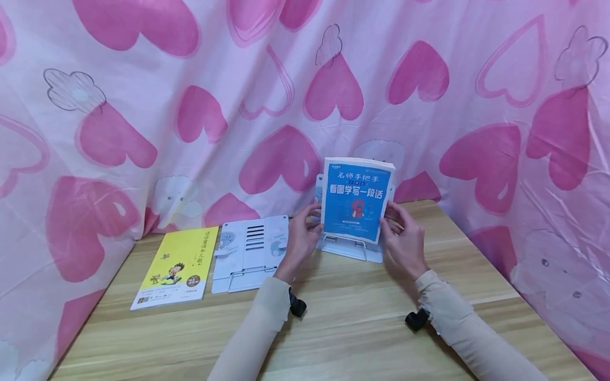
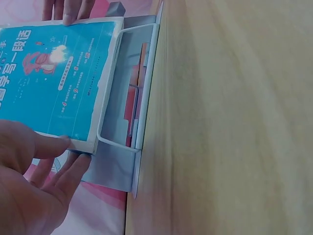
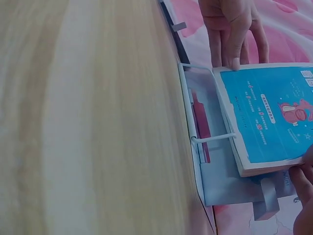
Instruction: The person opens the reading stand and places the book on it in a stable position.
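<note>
A thick blue book (image 1: 357,182) with white lettering stands upright, tilted back, against a pale blue book stand (image 1: 375,255). My left hand (image 1: 301,241) holds the book's left edge near the bottom, thumb in front and fingers behind. At the opposite edge my right hand (image 1: 406,241) grips it the same way, low on the side. In the left wrist view, the white wire holder (image 2: 117,146) of the stand reaches the book's lower edge. The right wrist view shows the book's page block (image 3: 269,169) above the stand's base. Most of the stand's back is hidden.
Left of my hands, a second pale blue stand (image 1: 233,264) with slots lies open and low on the wooden table (image 1: 352,338). Beside it lies a yellow book (image 1: 183,254), flat. A pink heart-patterned curtain (image 1: 381,127) hangs behind the table and along its sides.
</note>
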`<state>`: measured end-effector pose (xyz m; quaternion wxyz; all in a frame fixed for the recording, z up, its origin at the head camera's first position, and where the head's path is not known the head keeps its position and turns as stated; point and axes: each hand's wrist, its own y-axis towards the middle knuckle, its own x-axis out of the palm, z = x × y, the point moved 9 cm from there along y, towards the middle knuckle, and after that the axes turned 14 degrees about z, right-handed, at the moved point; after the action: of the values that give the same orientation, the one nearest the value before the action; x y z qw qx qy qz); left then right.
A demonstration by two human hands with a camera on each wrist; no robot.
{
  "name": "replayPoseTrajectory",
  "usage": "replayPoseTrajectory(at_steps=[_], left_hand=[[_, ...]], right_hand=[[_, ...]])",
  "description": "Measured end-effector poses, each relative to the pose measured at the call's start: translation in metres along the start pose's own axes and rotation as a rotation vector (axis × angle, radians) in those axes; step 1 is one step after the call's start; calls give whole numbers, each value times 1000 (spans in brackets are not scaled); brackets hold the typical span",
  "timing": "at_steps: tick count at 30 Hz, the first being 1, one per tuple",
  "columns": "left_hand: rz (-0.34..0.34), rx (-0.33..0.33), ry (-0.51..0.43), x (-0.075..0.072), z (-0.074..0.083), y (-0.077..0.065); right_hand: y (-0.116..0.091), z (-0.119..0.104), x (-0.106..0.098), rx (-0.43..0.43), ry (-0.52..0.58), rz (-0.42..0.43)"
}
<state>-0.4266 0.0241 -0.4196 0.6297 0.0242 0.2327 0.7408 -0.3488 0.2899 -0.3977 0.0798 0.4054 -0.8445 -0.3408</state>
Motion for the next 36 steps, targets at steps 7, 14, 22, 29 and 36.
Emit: replayPoseTrajectory(at_steps=[7,14,22,29,36], left_hand=[[12,19,78,1,-2,-1],[11,-2,117,1,-7,-3],[-7,22,221,6,-3,-5],[36,26,245,0,-3,-8],[-15,-23,180,1,-9,-9]], right_hand=[[-1,0,3,-22,-59,-52],[-2,6,7,-3,-112,-118],[3,14,3,36,-232,-139],[5,19,3,89,-251,-184],[5,24,2,136,-253,-235]])
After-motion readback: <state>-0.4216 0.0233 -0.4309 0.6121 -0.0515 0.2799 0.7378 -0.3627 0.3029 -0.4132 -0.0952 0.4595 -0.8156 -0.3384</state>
